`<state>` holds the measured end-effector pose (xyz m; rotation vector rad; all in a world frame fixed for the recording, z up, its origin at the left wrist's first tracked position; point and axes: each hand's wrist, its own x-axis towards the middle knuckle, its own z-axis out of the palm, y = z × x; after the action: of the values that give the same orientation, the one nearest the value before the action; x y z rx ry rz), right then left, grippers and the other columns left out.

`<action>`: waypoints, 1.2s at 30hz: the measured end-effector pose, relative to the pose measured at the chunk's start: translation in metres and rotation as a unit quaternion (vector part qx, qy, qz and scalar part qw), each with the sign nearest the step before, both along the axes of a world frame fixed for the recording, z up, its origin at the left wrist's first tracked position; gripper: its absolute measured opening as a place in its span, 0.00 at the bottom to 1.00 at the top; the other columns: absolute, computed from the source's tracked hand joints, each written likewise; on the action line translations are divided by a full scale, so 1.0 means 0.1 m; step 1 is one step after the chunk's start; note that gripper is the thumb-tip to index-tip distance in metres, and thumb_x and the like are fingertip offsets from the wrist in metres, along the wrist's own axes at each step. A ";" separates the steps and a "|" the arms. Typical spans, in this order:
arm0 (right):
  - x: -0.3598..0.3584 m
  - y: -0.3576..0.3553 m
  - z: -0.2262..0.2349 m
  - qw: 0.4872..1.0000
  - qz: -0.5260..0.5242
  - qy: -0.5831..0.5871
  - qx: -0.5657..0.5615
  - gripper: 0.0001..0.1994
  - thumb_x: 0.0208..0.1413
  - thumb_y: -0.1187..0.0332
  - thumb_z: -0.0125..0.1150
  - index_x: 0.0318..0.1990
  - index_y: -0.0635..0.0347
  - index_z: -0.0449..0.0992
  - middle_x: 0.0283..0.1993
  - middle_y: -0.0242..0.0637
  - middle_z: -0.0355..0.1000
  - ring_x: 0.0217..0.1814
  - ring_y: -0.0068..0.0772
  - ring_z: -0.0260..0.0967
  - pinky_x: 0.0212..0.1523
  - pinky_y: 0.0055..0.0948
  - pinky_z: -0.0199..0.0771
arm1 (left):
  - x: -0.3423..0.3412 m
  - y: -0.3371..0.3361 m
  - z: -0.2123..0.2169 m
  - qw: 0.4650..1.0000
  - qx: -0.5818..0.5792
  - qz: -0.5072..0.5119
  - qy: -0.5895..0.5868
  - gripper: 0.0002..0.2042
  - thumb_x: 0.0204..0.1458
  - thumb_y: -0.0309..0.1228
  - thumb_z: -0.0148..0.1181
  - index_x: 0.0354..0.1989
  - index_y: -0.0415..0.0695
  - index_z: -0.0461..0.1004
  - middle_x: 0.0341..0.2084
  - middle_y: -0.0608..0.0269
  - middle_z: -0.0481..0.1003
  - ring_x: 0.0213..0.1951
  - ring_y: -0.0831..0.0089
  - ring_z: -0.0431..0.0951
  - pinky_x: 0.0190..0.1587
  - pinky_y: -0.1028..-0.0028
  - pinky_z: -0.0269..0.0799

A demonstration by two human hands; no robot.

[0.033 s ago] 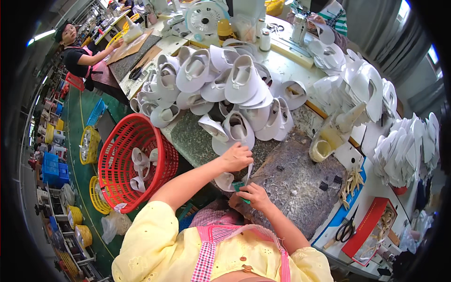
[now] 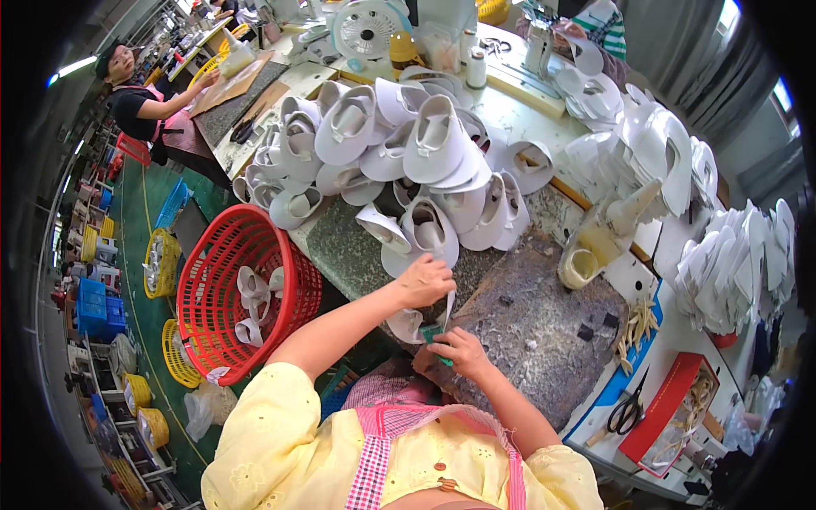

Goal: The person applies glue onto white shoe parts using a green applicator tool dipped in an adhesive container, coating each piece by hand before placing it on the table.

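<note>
My left hand (image 2: 427, 280) is closed, pinching the upper end of a narrow white strip (image 2: 450, 304) that hangs over the bench edge. Just below it, the fingers of my right hand (image 2: 461, 350) are closed around a small green tool (image 2: 432, 333); its exact kind is hard to make out. A curved white shoe piece (image 2: 405, 325) lies beside the tool, partly past the edge. Close beyond my left hand sits a white shoe upper (image 2: 425, 231), at the front of a heap of similar uppers (image 2: 348, 136).
A red basket (image 2: 293, 280) with a few white pieces stands at left. On the bench are a stained mat (image 2: 552, 340), a cloudy glue container (image 2: 581, 265), black scissors (image 2: 627, 415), a red box (image 2: 659, 416), stacked white pieces (image 2: 731, 272) and a fan (image 2: 367, 36). Two people work farther off.
</note>
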<state>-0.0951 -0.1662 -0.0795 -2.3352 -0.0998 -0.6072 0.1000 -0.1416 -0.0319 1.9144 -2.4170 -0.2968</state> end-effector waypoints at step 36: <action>0.00 -0.58 0.11 0.960 -0.272 0.020 0.063 0.12 0.36 0.79 0.60 0.32 0.55 0.75 0.30 0.34 0.70 0.32 0.34 0.67 0.31 0.26 0.67 | -0.36 0.33 -0.39 0.827 -0.243 0.394 0.320 0.05 0.40 0.22 0.57 0.26 0.39 0.68 0.20 0.59 0.70 0.21 0.68 0.73 0.25 0.73 0.68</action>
<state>-0.0948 -0.2237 -0.0687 -2.2448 0.6023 -0.8009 0.0645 -0.1084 -0.0711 1.9280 -1.0308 -0.1939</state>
